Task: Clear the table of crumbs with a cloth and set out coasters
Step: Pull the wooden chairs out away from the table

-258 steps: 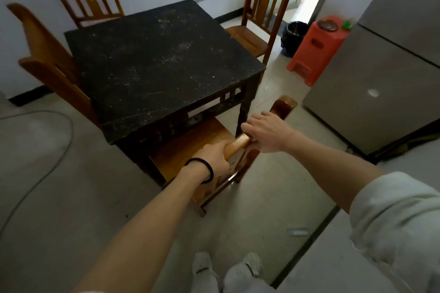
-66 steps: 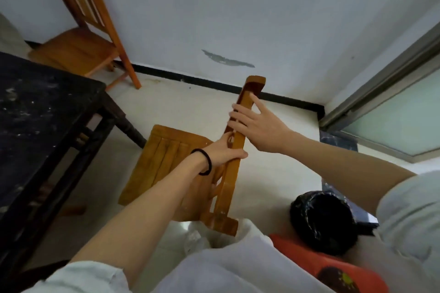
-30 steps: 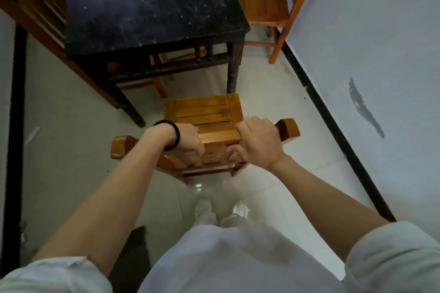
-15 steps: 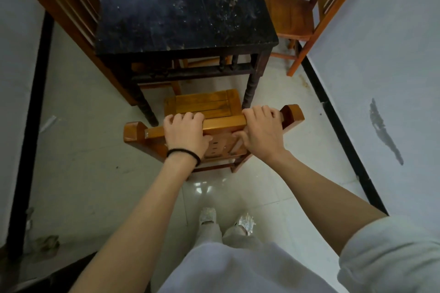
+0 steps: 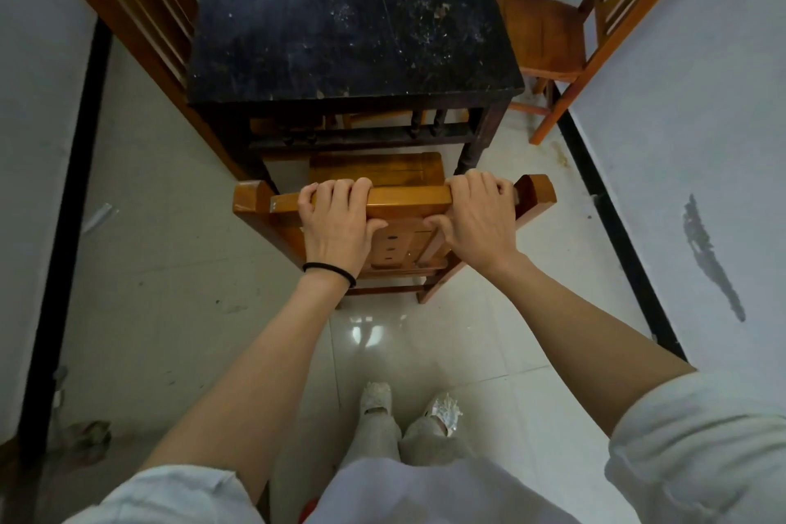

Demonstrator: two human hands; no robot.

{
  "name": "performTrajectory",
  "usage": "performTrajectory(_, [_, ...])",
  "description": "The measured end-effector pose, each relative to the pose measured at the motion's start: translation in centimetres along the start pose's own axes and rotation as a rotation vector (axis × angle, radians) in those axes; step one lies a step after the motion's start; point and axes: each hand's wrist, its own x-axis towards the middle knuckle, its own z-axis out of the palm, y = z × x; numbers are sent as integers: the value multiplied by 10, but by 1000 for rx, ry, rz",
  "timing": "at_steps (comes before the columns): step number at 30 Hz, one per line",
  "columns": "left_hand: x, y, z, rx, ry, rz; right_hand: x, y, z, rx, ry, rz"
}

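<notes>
A black square table (image 5: 353, 26) stands ahead of me, its top dusted with pale crumbs, thickest toward the right side. In front of it is a wooden chair (image 5: 408, 200), its seat partly under the table's near edge. My left hand (image 5: 336, 225) and my right hand (image 5: 480, 217) both grip the top rail of the chair's back, fingers curled over it. A black band circles my left wrist. No cloth or coasters are in view.
A second wooden chair (image 5: 548, 38) stands at the table's right, close to the white wall. Another chair's back (image 5: 127, 0) leans at the table's left. Black skirting (image 5: 616, 234) runs along both walls. My feet (image 5: 408, 408) stand on the glossy tiled floor.
The chair has been carried around and now faces the table. In the last half second it slid forward, its seat further under the table's edge; both hands keep their grip.
</notes>
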Motion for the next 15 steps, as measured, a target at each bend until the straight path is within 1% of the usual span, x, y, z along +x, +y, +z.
performTrajectory(4, [22,-1,7,-25,-17,-5,24,7,2,-45,59,-39])
performTrajectory(9, [53,2,18,-50,-32,-6,59,20,3,-47,-7,-38])
performTrajectory(15, [84,-7,25,-53,-85,-11,88,23,10,-56,-8,-44])
